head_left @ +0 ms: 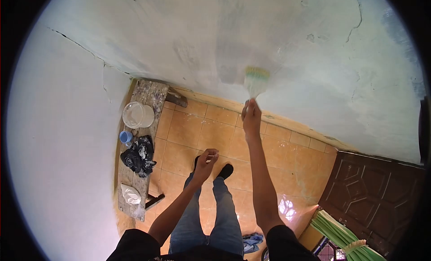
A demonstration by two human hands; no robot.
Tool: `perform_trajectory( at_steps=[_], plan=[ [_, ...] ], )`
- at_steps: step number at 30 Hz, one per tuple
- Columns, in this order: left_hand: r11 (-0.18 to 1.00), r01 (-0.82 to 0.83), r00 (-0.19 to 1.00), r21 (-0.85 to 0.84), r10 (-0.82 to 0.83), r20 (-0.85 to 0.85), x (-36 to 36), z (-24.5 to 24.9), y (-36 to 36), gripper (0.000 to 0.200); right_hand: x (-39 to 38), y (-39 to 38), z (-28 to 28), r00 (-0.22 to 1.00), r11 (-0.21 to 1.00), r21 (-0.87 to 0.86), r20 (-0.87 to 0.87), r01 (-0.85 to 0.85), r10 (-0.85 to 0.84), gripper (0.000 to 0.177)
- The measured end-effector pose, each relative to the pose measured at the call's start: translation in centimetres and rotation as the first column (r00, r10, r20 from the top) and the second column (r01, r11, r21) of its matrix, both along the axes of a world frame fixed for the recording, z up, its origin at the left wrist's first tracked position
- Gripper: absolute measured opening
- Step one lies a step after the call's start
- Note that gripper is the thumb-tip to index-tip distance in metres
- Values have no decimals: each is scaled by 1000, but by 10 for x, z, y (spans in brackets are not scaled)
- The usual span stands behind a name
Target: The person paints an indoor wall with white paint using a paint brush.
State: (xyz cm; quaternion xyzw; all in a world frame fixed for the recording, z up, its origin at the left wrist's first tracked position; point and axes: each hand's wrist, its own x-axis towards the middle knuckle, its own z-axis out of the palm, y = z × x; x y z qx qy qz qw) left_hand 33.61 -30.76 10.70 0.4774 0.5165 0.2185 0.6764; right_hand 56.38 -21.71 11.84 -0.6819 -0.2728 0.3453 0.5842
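My right hand [252, 117] is wrapped round the handle of a wide paintbrush [257, 83]. The brush points up and away from me, its yellow and green bristles overlapping the pale wall [305, 68] in this view. Damp-looking grey patches show on the wall to the left of the bristles. Over the floor, in front of my legs, my left hand [208, 163] hangs with loosely bent fingers and a gap between thumb and fingertips. No tool shows in it.
A paint-spattered wooden bench [142, 89] stands left, bearing a white bucket [138, 115], blue cup [125, 136], black plastic bag [140, 157] and white packet [130, 194]. Tiles [215, 135] cover the floor. At right are a brown panelled door [368, 184] and green folded material [341, 236].
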Motion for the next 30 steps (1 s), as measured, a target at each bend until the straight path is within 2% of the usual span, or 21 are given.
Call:
perform_trajectory(
  at_steps=[1, 3, 6, 10, 13, 15, 18, 21, 23, 24, 30],
  plan=[
    [1000, -6, 1000, -6, 6, -5, 3, 4, 0, 20, -1, -3, -24, 998, 997, -68, -49, 27, -31, 41],
    [999, 15, 1000, 32, -15, 8, 6, 6, -4, 23, -11, -22, -48, 909, 958, -273, -371, 89, -191, 41],
    [999, 20, 1000, 34, -21, 8, 11, 16, -3, 21, -5, -29, -39, 900, 937, -347, -401, 25, -172, 42],
    [998, 13, 999, 62, -16, 39, 9, 13, -9, 19, 3, -9, 58, 916, 981, -194, -395, -17, -63, 41],
    [999, -4, 1000, 39, 4, 12, 12, 22, -8, 19, -12, -10, 124, 959, 999, -31, -283, -15, 6, 41],
    [999, -22, 1000, 46, 21, 6, 14, 21, -6, 19, -21, -12, 145, 985, 997, 79, -170, 7, 6, 42],
    [998, -28, 999, 50, 27, 20, 17, 23, -5, 20, -12, 6, 112, 995, 979, 195, -99, 52, -34, 42],
    [998, -29, 999, 53, 27, 40, 20, 24, -4, 20, -3, 3, 29, 999, 998, 65, -14, -28, 29, 41],
    [998, -40, 998, 38, 38, 40, 17, 27, -3, 20, -12, -12, -4, 991, 994, -98, -133, -42, 28, 43],
    [998, -52, 998, 21, 51, 39, 15, 32, -2, 20, -17, -20, -11, 981, 982, -182, -192, -58, 22, 43],
    [993, -113, 994, 37, 113, 12, -20, 16, 0, 24, -52, -34, 27, 938, 985, -54, -317, -164, 139, 38]
  ],
)
